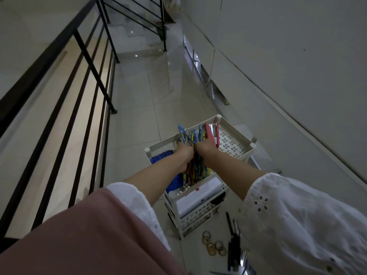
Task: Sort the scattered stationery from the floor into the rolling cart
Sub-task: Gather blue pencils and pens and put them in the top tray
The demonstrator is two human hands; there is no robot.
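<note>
Looking straight down at the white rolling cart (235, 158), which sits on the tiled floor (139, 116) between a black railing (85, 54) and the wall. Both hands are in the top tray. The left hand (183, 154) and right hand (203, 150) are side by side, nearly touching, each wrapped round the same bundle of colourful pens (195, 135). I only see the backs of the hands, so the fingertips are hidden, but the grip looks closed on the bundle. The pens lie along the middle of the tray, with their far ends fanning out past the knuckles.

Left of the bundle there's a pile of blue stuff (158, 157), too blurry to name. Just right of it is what looks like a red stapler (210, 133). The shelf below has white paper (200, 192) on it.

On the floor by the cart's near corner are a cluster of tan rings (214, 245) and some black pens (232, 233) beside them.
</note>
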